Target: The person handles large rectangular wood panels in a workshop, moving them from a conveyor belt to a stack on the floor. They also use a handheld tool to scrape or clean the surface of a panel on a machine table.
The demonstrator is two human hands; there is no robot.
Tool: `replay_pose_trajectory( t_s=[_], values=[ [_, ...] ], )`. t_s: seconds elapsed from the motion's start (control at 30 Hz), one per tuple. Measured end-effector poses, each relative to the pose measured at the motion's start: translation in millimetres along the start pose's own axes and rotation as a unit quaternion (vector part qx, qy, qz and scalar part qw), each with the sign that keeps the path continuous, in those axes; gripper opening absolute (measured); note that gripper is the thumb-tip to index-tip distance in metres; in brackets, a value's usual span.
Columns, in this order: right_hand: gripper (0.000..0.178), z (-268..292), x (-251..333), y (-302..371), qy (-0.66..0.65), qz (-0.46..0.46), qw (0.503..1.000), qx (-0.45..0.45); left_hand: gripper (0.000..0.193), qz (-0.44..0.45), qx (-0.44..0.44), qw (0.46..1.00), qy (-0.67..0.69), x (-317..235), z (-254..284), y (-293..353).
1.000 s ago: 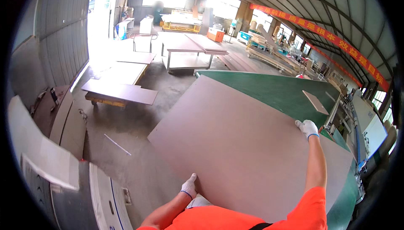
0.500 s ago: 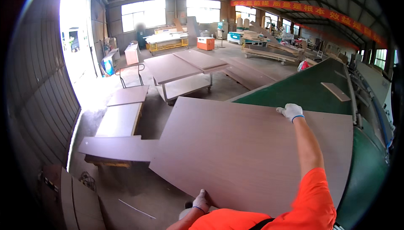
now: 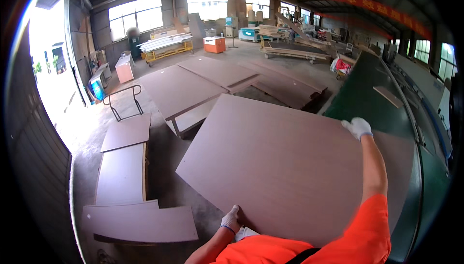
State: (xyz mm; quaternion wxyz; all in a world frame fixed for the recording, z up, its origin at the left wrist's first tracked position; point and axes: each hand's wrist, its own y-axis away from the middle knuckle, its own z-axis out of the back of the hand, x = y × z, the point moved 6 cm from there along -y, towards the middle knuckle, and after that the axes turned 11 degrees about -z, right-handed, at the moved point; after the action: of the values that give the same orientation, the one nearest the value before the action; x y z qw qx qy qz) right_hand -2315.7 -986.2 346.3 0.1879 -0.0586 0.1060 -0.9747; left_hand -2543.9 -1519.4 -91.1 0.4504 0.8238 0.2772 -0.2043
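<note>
A large brownish board [image 3: 285, 172] spans the space in front of me, its right part over a green belt conveyor [image 3: 367, 90]. My right hand [image 3: 358, 128], in a white glove with a blue cuff, grips the board's far edge, fingers over the rim. At the near left edge, my left hand [image 3: 231, 219], gloved too, holds the board with its thumb on top; its other fingers are hidden underneath. The board's left corner juts out over the floor, away from the conveyor.
Ahead stands a cart with brown boards [image 3: 183, 87]. At left, a low trolley with a handle [image 3: 122, 102] bears pale and brown panels [image 3: 121, 172]. A small board strip [image 3: 387, 96] lies on the conveyor. Farther back are an orange box [image 3: 214, 45] and a yellow rack [image 3: 169, 53].
My view has turned to the right and forward. The board has swung with both hands, and its left end no longer overlaps the panels on the low trolley.
</note>
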Motion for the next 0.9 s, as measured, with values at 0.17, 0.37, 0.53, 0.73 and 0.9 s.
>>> replay_pose_trajectory(
  t_s=[0.17,0.37,0.53,0.73,0.9],
  values=[
    [0.073,-84,70,-91,-0.048,-0.069,0.995,-0.061,0.064,0.023,0.007,0.998,-0.061,-101,-35,-189],
    [0.069,-140,132,-220,-0.074,-0.146,0.985,-0.046,0.065,0.024,-0.03,0.991,-0.131,-239,-142,-322],
    [0.07,-200,222,-311,-0.058,-0.163,0.984,-0.037,0.071,0.002,-0.023,0.985,-0.169,-361,-213,-440],
    [0.072,-288,319,-435,-0.036,-0.18,0.983,-0.032,0.07,0.01,0.039,0.977,-0.21,-460,-272,-619],
    [0.076,-350,376,-529,-0.04,-0.237,0.97,0.046,0.051,0.02,0.012,0.977,-0.214,-522,-323,-720]
  ],
)
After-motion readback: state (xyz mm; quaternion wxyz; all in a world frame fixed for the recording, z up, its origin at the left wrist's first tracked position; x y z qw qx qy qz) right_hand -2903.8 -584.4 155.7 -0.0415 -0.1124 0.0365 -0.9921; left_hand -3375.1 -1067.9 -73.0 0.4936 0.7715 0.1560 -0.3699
